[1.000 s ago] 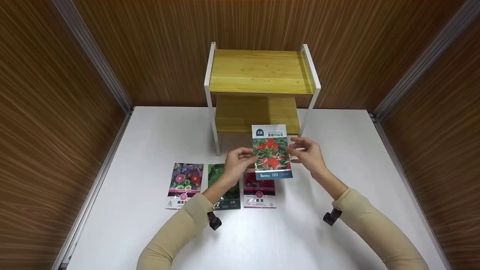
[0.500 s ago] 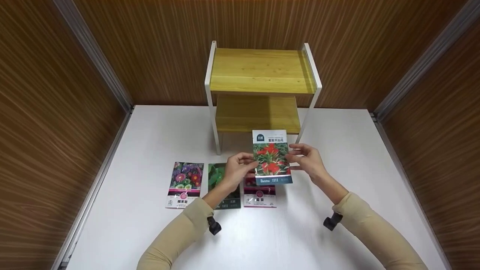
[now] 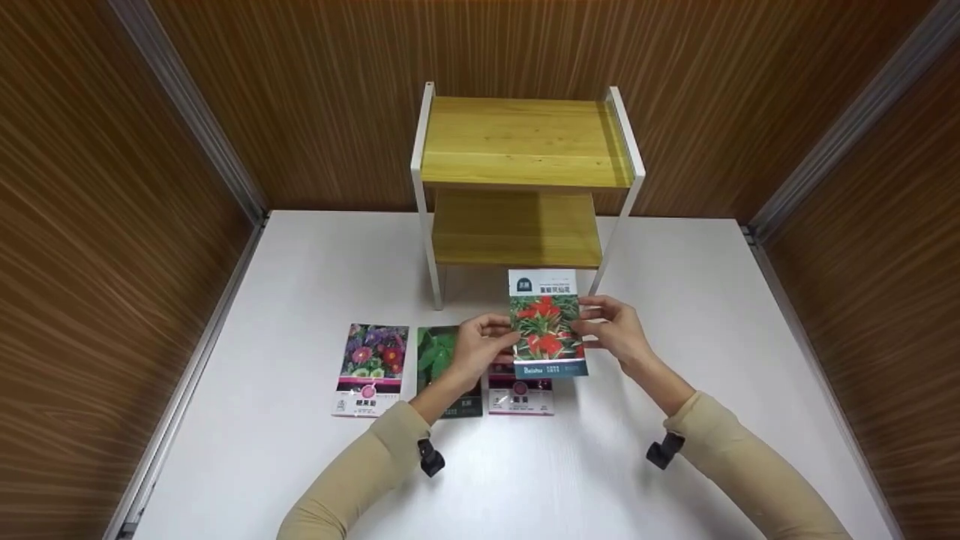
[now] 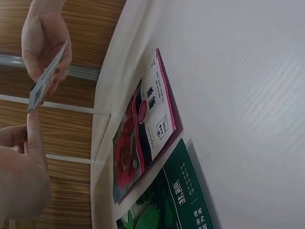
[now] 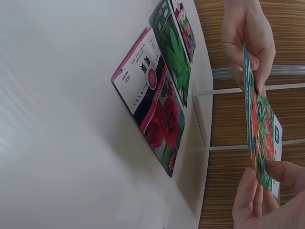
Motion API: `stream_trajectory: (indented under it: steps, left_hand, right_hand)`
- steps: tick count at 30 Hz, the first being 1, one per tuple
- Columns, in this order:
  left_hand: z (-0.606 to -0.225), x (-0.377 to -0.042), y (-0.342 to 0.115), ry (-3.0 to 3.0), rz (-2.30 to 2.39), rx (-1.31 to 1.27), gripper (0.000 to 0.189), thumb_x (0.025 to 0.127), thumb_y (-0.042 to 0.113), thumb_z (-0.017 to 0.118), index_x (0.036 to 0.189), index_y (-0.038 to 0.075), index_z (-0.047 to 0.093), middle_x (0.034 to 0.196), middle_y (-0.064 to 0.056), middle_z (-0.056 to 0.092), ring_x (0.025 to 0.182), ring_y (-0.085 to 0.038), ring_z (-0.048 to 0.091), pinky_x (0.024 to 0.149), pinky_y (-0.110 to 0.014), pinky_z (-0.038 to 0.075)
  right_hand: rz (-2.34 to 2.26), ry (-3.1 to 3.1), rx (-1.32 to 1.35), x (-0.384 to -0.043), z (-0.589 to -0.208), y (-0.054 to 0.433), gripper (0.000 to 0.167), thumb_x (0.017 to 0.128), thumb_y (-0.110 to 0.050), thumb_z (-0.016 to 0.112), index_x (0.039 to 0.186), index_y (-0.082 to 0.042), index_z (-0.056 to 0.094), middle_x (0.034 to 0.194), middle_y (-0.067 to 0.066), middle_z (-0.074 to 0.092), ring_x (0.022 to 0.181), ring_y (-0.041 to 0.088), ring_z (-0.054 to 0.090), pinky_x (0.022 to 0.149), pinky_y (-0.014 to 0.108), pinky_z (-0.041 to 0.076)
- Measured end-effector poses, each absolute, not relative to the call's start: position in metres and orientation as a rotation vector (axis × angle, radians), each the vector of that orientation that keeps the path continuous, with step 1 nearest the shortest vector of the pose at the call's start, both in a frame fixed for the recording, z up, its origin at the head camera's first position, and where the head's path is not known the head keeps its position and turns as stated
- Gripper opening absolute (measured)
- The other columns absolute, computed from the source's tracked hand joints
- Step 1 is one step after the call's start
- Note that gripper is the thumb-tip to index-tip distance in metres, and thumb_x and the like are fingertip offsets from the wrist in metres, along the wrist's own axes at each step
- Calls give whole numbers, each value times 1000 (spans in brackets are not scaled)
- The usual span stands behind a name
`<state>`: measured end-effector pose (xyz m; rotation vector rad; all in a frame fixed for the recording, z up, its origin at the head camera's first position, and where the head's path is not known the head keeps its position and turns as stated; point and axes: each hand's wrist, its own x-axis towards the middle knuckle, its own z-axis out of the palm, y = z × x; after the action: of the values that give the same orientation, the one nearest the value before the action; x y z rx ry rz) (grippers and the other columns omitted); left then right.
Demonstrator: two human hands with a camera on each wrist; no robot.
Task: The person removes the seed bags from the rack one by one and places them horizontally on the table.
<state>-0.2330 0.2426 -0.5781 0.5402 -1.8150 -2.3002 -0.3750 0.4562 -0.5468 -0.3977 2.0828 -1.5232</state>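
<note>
A seed packet with red flowers (image 3: 546,322) is held up above the table, its printed front facing the head camera. My left hand (image 3: 480,349) pinches its left edge between thumb and fingers. On the opposite edge, my right hand (image 3: 616,331) grips it with the thumb in front, as the right wrist view also shows. Beneath it lies a pink-and-white seed packet (image 3: 521,397), partly covered from above. A dark green seed packet (image 3: 435,356) lies to its left, half hidden by my left wrist. Farthest left is a packet with mixed flowers (image 3: 371,367).
A two-tier shelf with wooden boards (image 3: 525,142) and a white frame stands at the back of the white table (image 3: 690,300), just beyond the held packet. Wood-patterned panels (image 3: 315,112) enclose the back and both sides.
Both hands have brought the red-flower packet down and nearer to me, away from the shelf, with a slight shift right. The packets on the table have stayed where they were.
</note>
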Motion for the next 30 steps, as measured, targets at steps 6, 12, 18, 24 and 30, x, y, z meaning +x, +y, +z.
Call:
stream_trajectory:
  steps: [6, 12, 18, 24, 30]
  left_hand:
    - [-583, -232, 246, -1818, -2284, 569, 28, 91, 1, 77, 117, -5, 70, 97, -7, 74, 69, -11, 72, 63, -28, 67]
    - [-586, -231, 250, -1825, -2260, 599, 27, 91, 1, 77, 117, -4, 70, 98, -8, 72, 77, -13, 73, 68, -31, 68]
    - [-591, -231, 256, -1858, -2219, 615, 29, 92, 2, 77, 118, -5, 69, 98, -9, 72, 75, -12, 72, 71, -35, 69]
    - [-597, -229, 262, -1882, -2200, 605, 29, 91, -1, 77, 118, -6, 68, 101, -14, 75, 73, -11, 70, 72, -38, 69]
    - [-601, -229, 268, -1890, -2199, 598, 28, 90, -2, 77, 117, -5, 69, 101, -13, 73, 77, -12, 70, 68, -33, 69]
  right_hand:
    - [-1518, 2100, -379, -374, -553, 457, 50, 92, 0, 75, 139, -1, 60, 106, 6, 65, 87, 11, 74, 73, 29, 68]
    - [-1519, 2101, -352, -372, -559, 458, 48, 92, 1, 74, 138, -2, 60, 103, 5, 64, 85, 12, 74, 73, 29, 68]
    - [-1517, 2101, -336, -370, -564, 464, 50, 93, 0, 74, 140, -1, 58, 102, 4, 64, 83, 11, 74, 71, 26, 67]
    - [-1497, 2107, -306, -369, -569, 470, 51, 93, 0, 73, 141, 0, 58, 102, 4, 66, 84, 11, 74, 71, 27, 67]
    - [-1489, 2118, -269, -367, -576, 475, 49, 93, -1, 73, 140, -2, 59, 101, 3, 66, 84, 11, 74, 71, 26, 67]
